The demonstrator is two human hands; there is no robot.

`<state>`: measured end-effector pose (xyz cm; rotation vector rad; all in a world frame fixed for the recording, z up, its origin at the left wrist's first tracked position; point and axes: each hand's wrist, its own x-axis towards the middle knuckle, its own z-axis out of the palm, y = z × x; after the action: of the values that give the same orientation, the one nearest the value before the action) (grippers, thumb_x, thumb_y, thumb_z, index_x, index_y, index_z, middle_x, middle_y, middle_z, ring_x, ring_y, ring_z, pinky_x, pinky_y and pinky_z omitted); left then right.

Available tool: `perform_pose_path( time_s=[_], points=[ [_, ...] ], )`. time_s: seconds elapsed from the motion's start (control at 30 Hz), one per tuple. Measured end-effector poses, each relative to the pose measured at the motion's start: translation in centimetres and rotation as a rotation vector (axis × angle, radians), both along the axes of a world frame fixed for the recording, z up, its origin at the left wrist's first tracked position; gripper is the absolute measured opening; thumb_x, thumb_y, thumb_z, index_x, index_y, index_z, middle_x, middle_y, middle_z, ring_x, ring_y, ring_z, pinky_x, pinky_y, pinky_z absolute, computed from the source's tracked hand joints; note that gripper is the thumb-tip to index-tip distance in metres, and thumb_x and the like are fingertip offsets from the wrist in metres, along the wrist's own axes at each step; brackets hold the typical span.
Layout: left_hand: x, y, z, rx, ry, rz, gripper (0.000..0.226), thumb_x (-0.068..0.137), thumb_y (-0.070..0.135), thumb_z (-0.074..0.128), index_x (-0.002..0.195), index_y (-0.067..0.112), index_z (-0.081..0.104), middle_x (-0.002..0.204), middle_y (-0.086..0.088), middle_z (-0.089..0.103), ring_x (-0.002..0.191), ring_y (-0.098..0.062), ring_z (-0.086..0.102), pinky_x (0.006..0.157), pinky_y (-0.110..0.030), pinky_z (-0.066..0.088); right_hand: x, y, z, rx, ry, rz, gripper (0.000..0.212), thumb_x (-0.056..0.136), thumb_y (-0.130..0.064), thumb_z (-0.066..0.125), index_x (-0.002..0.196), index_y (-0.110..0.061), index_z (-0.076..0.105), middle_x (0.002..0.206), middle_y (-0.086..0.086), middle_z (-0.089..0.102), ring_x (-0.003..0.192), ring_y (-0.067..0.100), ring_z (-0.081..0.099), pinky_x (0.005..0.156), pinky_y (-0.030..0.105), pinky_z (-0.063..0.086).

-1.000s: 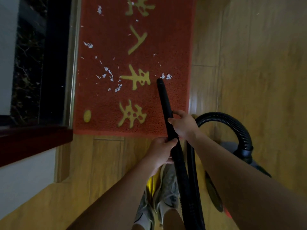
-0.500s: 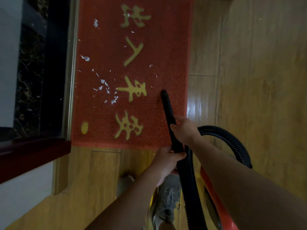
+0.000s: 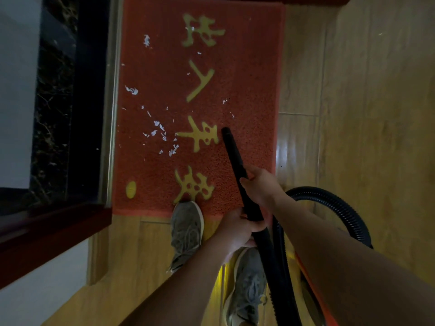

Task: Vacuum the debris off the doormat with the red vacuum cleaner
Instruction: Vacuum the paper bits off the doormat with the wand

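1. Doormat (image 3: 249, 67): red, yellow characters, flat on the wood floor (image 3: 353, 114), dark door threshold (image 3: 70, 102) along its left edge.
2. Debris (image 3: 162, 135): small white scraps. Main cluster mid-left of mat, left of the 3rd character. Loose bits go on to the far left, plus a few flecks just past the wand tip.
3. Wand (image 3: 233, 149): black rigid tube running near-to-far over the right half of the mat. Tip sits just right of the 3rd character, well apart from the main cluster. Tip-to-pile contact: can't tell.
4. Right grip (image 3: 261, 184): clamped round the wand, the farther hold. Left grip (image 3: 237, 228): clamped round it too, just nearer, over the mat's near edge.
5. Ribbed hose (image 3: 339, 205) arcs out to the right. Red vacuum cleaner (image 3: 317, 300) body at near right, mostly hidden behind the right forearm.
6. Left shoe (image 3: 187, 222): toe on the mat's near edge.
7. Handling (est.):
   - Wand looks stiff, light and smooth, so a two-point hold on the shaft suits steering.
   - Hose is flexible and will probably tug sideways on a leftward sweep.
   - Scraps look paper-light and may skitter or snag in the coarse pile, so slow passes.
   - Mat may lift under suction; the toe should help pin it.
8. Status (est.): most of the debris not yet collected.
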<state>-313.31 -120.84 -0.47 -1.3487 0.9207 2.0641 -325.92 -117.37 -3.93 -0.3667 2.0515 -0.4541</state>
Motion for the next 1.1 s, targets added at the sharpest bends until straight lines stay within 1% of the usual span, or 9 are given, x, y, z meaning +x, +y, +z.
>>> perform_pose_path(
  time_s=[0.07, 0.17, 0.23, 0.37, 0.5, 0.6, 0.7, 0.87, 1.1],
  points=[
    [0.1, -0.7, 0.1, 0.005, 0.008, 0.012, 0.032, 0.091, 0.008, 0.071, 0.122, 0.008, 0.063, 0.115, -0.015, 0.074, 0.079, -0.016, 0.075, 0.06, -0.025, 0.059, 0.0, -0.8, 0.1, 0.009, 0.004, 0.017, 0.044, 0.1, -0.022, 0.049, 0.145, -0.026, 0.05, 0.107, 0.002, 0.068, 0.09, 0.022, 0.064, 0.073, 0.024, 0.046],
    [0.2, -1.4, 0.1, -0.004, 0.027, 0.018, 0.028, 0.092, 0.007, 0.07, 0.119, 0.009, 0.063, 0.11, -0.012, 0.074, 0.077, -0.014, 0.074, 0.059, -0.024, 0.058, -0.1, -1.7, 0.2, 0.011, 0.017, 0.025, 0.04, 0.099, -0.021, 0.05, 0.139, -0.027, 0.055, 0.091, -0.002, 0.063, 0.068, 0.01, 0.057, 0.055, 0.022, 0.04],
    [0.2, -1.6, 0.0, -0.019, 0.037, 0.001, 0.023, 0.092, 0.008, 0.07, 0.114, 0.011, 0.065, 0.109, -0.011, 0.074, 0.079, -0.015, 0.074, 0.06, -0.024, 0.059, -0.2, -1.8, 0.3, 0.016, 0.014, 0.006, 0.04, 0.097, -0.021, 0.052, 0.136, -0.028, 0.057, 0.087, -0.004, 0.063, 0.066, 0.003, 0.054, 0.05, 0.018, 0.038],
    [0.3, -1.1, 0.0, -0.015, 0.056, -0.014, 0.018, 0.091, 0.008, 0.071, 0.108, 0.013, 0.066, 0.114, -0.016, 0.073, 0.093, -0.026, 0.074, 0.07, -0.03, 0.063, 0.0, -1.3, 0.4, 0.024, 0.003, -0.001, 0.033, 0.091, -0.021, 0.057, 0.123, -0.028, 0.06, 0.085, -0.003, 0.065, 0.073, 0.014, 0.063, 0.058, 0.025, 0.049],
    [0.5, -0.2, 0.2, 0.016, 0.061, -0.033, 0.025, 0.092, 0.008, 0.07, 0.116, 0.007, 0.066, 0.115, -0.016, 0.073, 0.101, -0.033, 0.073, 0.081, -0.039, 0.062, 0.3, -0.1, 0.3, 0.051, 0.02, 0.021, 0.038, 0.091, -0.021, 0.057, 0.129, -0.026, 0.059, 0.091, -0.001, 0.065, 0.08, 0.021, 0.062, 0.066, 0.027, 0.047],
    [0.6, 0.0, 0.1, 0.019, 0.055, -0.039, 0.023, 0.092, 0.009, 0.07, 0.115, 0.007, 0.067, 0.107, -0.012, 0.074, 0.096, -0.029, 0.074, 0.078, -0.036, 0.062, 0.3, 0.2, 0.0, 0.073, 0.017, 0.035, 0.044, 0.094, -0.021, 0.056, 0.138, -0.025, 0.054, 0.097, 0.001, 0.062, 0.082, 0.02, 0.059, 0.073, 0.026, 0.048],
    [0.7, -0.4, 0.0, 0.031, 0.054, -0.049, 0.024, 0.092, 0.009, 0.07, 0.116, 0.006, 0.068, 0.104, -0.009, 0.074, 0.095, -0.027, 0.074, 0.081, -0.037, 0.062, 0.5, -0.1, -0.3, 0.068, 0.005, 0.032, 0.045, 0.093, -0.022, 0.055, 0.138, -0.026, 0.054, 0.094, 0.001, 0.066, 0.077, 0.019, 0.063, 0.068, 0.026, 0.05],
    [0.8, -1.6, 0.6, 0.057, 0.058, -0.033, 0.011, 0.092, 0.009, 0.07, 0.102, 0.012, 0.068, 0.098, -0.006, 0.075, 0.077, -0.015, 0.075, 0.065, -0.027, 0.062, 0.9, -0.5, -0.3, 0.06, 0.016, 0.034, 0.037, 0.092, -0.022, 0.055, 0.128, -0.026, 0.059, 0.082, -0.006, 0.063, 0.069, 0.008, 0.059, 0.054, 0.022, 0.042],
    [-0.1, -1.9, 0.4, 0.045, 0.052, -0.064, 0.018, 0.091, 0.007, 0.072, 0.108, 0.007, 0.068, 0.111, -0.016, 0.074, 0.096, -0.028, 0.075, 0.079, -0.036, 0.063, 0.2, -0.8, -0.2, 0.074, 0.058, 0.015, 0.034, 0.092, -0.026, 0.055, 0.125, -0.03, 0.062, 0.077, -0.009, 0.061, 0.065, 0.008, 0.057, 0.056, 0.024, 0.043]
  ],
)
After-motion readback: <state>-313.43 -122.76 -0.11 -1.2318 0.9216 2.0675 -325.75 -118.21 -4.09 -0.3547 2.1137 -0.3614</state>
